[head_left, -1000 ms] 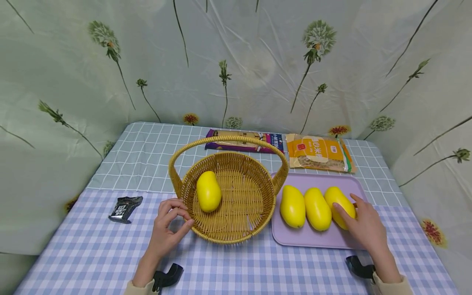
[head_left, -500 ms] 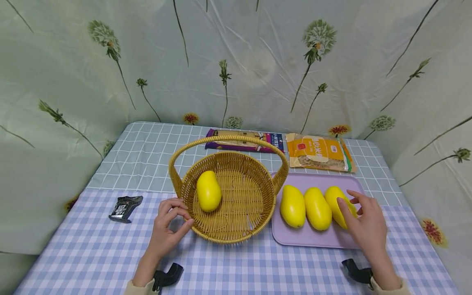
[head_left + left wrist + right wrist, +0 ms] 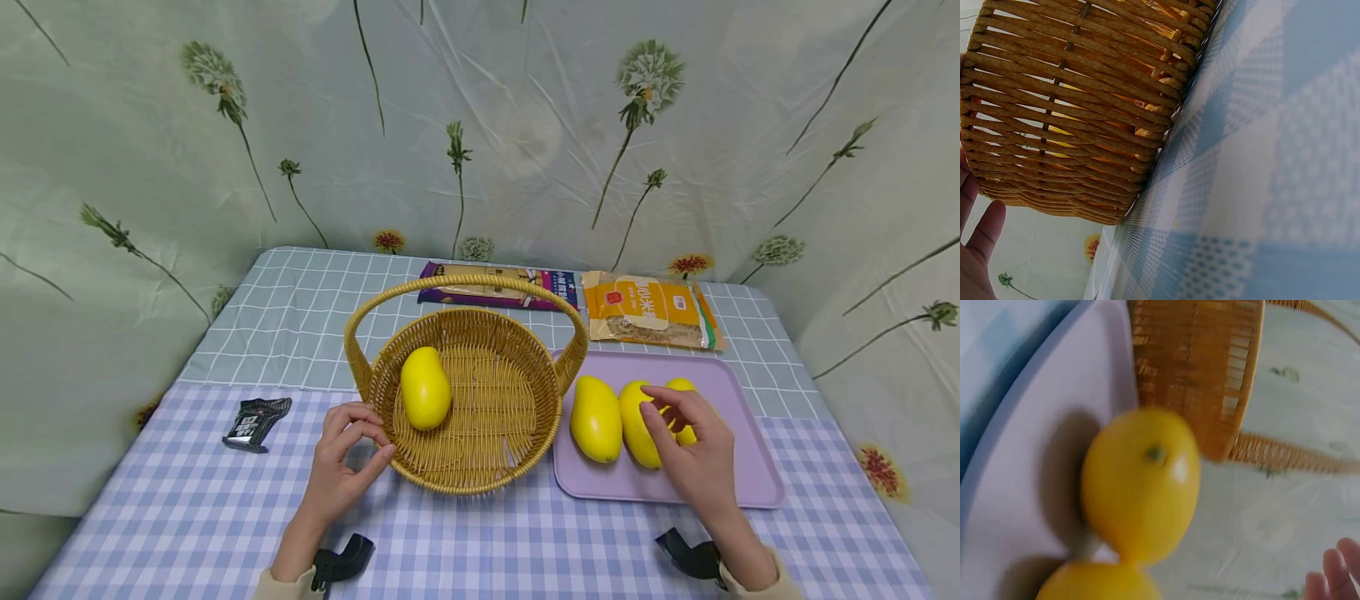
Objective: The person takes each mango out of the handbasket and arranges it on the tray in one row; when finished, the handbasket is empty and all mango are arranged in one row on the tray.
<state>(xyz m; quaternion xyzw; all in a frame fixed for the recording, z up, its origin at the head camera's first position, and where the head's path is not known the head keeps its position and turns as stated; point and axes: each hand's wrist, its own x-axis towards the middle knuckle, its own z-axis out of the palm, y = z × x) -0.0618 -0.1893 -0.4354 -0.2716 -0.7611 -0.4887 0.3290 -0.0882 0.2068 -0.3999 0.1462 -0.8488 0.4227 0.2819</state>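
Observation:
My left hand (image 3: pixel 347 454) holds the near left rim of a woven basket (image 3: pixel 551 433), fingers at the rim and thumb against the outer wall. One yellow mango (image 3: pixel 426 389) lies inside on the left. Right of the basket, a lilac tray (image 3: pixel 757 483) bears three more mangoes: a left one (image 3: pixel 596 419), a middle one (image 3: pixel 634 427) and a right one (image 3: pixel 680 384) mostly hidden by my hand. Over the middle and right mangoes hovers my right hand (image 3: pixel 697 454), fingers loosely bent, holding nothing. Its fingertips (image 3: pixel 1338 575) show at the right wrist view's corner, apart from the mango (image 3: pixel 1141 487).
Behind the basket lies a purple packet (image 3: pixel 487 286), and an orange bag of grain (image 3: pixel 648 310) is beside it. A small black wrapper (image 3: pixel 257 425) sits at the left on the checked tablecloth (image 3: pixel 187 500). The basket's tall handle (image 3: pixel 465 283) arches over its opening.
My right hand has let go of the right-hand mango, lifted off it and swung left over the tray's mangoes. The left hand and basket have stayed put.

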